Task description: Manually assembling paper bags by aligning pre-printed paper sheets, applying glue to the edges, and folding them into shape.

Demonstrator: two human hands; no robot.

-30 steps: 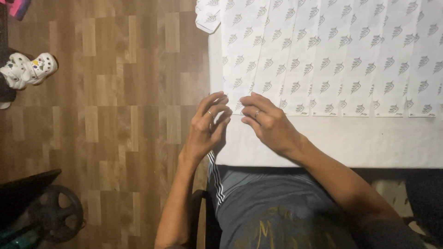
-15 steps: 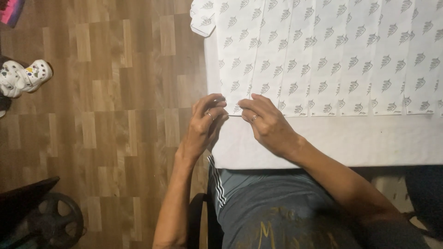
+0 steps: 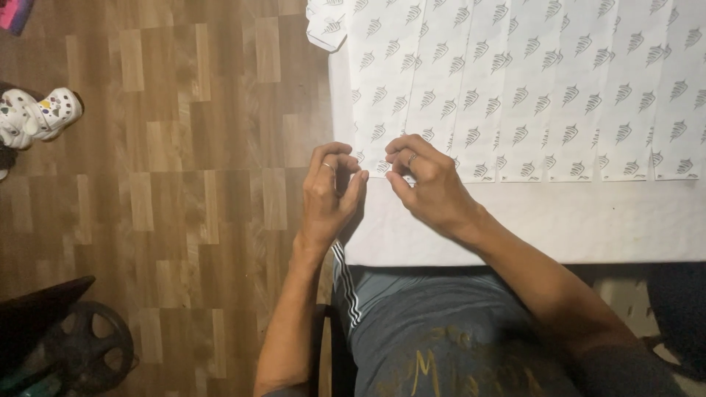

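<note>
At the table's (image 3: pixel 515 228) near left corner: left hand (image 3: pixel 331 192) and right hand (image 3: pixel 426 180) close together over the lower end of the leftmost printed paper strip (image 3: pixel 382 95), fingertips (image 3: pixel 359 163) curled and pinched around its bottom edge; exact hold too small to tell. More strips (image 3: pixel 559 88) side by side toward the right edge. Beyond the left edge, wooden floor (image 3: pixel 184 184), decorated shoe (image 3: pixel 37 116).

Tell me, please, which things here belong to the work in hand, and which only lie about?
In the work:
- left hand
- right hand
- patterned white paper strips, near edge pinched by both hands
- white table under them

Lying about:
- decorated white shoe on the wooden floor
- black wheel
- folded paper piece
</note>
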